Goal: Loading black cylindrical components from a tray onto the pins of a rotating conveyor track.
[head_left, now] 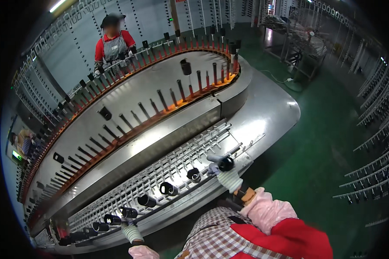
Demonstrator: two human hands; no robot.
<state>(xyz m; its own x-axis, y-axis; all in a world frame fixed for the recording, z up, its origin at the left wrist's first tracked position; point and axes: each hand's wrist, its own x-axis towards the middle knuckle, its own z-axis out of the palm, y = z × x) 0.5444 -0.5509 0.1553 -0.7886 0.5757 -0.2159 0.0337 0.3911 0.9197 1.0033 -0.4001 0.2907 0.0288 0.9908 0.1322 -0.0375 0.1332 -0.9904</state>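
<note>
While right hand [225, 175] edgeside, floor [298, 162] beyond

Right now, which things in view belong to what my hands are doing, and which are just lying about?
Apparently in use:
Right hand, holding a black cylinder
Left hand, close to other black cylinders
Near metal rack, alongside them
Probably the looping conveyor, bearing similar pieces

Apparently just around:
White cable on the floor
Hanging racks at the right

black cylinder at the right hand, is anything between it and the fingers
Nothing visible: the right hand holds the black cylinder directly in its gloved fingers. The next cylinder sits apart to the left, not between them.
</note>
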